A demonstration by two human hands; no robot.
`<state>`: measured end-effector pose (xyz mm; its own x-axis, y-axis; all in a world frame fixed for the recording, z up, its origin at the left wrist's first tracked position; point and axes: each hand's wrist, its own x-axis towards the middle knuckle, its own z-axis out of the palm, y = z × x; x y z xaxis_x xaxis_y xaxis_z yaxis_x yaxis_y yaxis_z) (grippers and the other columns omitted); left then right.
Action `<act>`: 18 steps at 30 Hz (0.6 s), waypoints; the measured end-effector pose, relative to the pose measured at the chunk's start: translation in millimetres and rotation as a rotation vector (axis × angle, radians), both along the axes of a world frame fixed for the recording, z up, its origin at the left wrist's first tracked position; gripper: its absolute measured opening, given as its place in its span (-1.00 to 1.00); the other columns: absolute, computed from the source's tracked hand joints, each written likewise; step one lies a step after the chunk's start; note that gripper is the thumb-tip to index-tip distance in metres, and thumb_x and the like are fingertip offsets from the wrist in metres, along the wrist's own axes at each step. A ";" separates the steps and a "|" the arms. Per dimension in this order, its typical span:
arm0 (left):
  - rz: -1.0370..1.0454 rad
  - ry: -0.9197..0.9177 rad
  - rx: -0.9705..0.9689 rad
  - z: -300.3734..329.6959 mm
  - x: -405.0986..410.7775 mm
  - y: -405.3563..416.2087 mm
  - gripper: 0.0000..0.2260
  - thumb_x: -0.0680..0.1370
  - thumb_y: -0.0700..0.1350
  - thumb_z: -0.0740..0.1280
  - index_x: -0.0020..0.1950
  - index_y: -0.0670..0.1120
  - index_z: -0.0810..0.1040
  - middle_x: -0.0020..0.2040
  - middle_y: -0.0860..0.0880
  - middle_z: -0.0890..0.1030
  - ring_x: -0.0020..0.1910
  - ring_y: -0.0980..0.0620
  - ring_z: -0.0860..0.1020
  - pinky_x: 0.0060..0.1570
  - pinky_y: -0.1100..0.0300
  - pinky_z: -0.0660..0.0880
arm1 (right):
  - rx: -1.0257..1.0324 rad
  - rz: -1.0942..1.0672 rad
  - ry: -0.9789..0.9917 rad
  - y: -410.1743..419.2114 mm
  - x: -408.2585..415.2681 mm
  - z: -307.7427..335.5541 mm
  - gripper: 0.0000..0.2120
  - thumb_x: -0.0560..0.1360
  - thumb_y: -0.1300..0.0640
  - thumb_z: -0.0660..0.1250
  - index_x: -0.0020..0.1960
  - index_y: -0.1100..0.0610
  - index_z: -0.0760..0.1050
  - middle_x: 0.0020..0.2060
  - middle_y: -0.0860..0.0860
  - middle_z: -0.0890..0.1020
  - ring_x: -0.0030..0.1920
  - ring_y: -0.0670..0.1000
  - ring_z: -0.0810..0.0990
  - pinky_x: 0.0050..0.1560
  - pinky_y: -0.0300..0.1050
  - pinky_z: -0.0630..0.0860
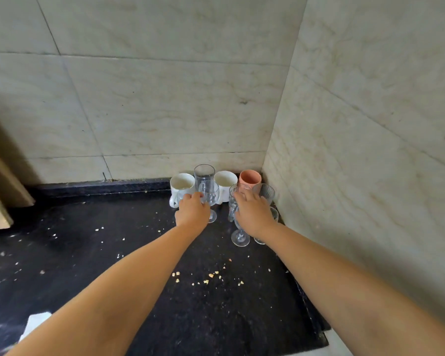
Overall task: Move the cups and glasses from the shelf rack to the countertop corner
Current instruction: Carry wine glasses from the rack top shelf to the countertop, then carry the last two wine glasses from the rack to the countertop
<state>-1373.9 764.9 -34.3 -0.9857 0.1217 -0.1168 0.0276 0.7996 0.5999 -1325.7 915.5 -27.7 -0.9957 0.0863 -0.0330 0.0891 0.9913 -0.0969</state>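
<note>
1. At the centre of the frame, where two pale marble-tiled walls (165, 98) are meeting, a black speckled stone countertop (113, 253) is carrying a cluster of drinkware pushed into the corner.
2. Along the back wall, a white ceramic mug with a handle (181, 185), a tall clear tumbler (204, 176), a second white ceramic mug (225, 179) and a terracotta-pink cup (249, 178) are standing upright in a row, left to right.
3. The left hand (192, 211) is curling around the bowl of a clear stemmed wine glass (211, 199), which is standing with its foot on the countertop just in front of the tumbler.
4. The right hand (253, 214) is lying palm-down, fingers (244, 195) loosely spread, over a group of clear glasses right of centre; whether it is actually gripping any of them cannot be told.
5. Under that hand, a second clear stemmed glass (240, 237) is showing its stem and foot, a ribbed clear glass (267, 192) is standing beside the right-hand wall, and a narrow clear glass (232, 204) is standing to the left of the hand.
6. Pale crumbs (208, 276) are lying scattered over the lower middle of the countertop.
</note>
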 end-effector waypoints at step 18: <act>0.688 -0.030 -0.112 -7.5 186.3 -184.9 -0.65 0.62 -0.06 0.14 0.39 -0.08 0.39 0.36 -0.14 0.41 0.32 -0.17 0.39 0.26 -0.06 0.40 | 0.043 0.722 -0.128 -180.7 61.8 -12.9 -0.56 0.62 0.11 0.11 0.48 0.08 0.21 0.46 0.07 0.25 0.44 0.13 0.27 0.45 0.13 0.21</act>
